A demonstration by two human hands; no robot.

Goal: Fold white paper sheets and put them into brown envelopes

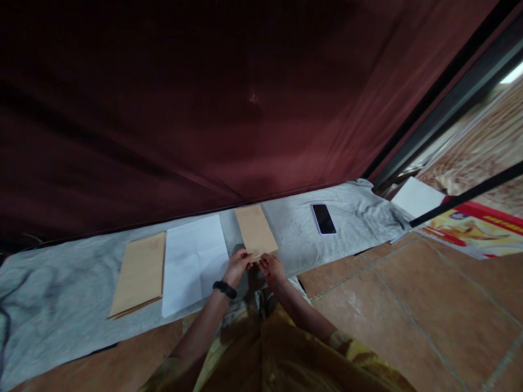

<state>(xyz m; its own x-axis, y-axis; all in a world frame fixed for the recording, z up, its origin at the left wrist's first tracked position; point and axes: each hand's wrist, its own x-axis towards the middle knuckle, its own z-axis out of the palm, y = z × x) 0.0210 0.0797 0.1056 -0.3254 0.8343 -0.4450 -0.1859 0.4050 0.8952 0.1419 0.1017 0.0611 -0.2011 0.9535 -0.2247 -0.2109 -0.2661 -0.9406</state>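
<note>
A brown paper envelope (256,228) lies on the grey cloth in front of me, its near short edge between my two hands. My left hand (238,264), with a black band on the wrist, pinches that edge near its left corner. On the right part of the same edge, the fingers of my right hand (271,267) are closed. A small pale strip shows along the edge between the fingertips. White paper sheets (194,261) lie just left of my left hand. Beyond them sits a stack of brown envelopes (139,272).
A phone (324,219) with a dark screen lies on the grey cloth (290,228) to the right. Dark red fabric (253,136) rises behind. At far right stand a black metal bar (469,196) and a printed red-and-yellow box (482,228). Tiled floor (392,310) runs along the near side.
</note>
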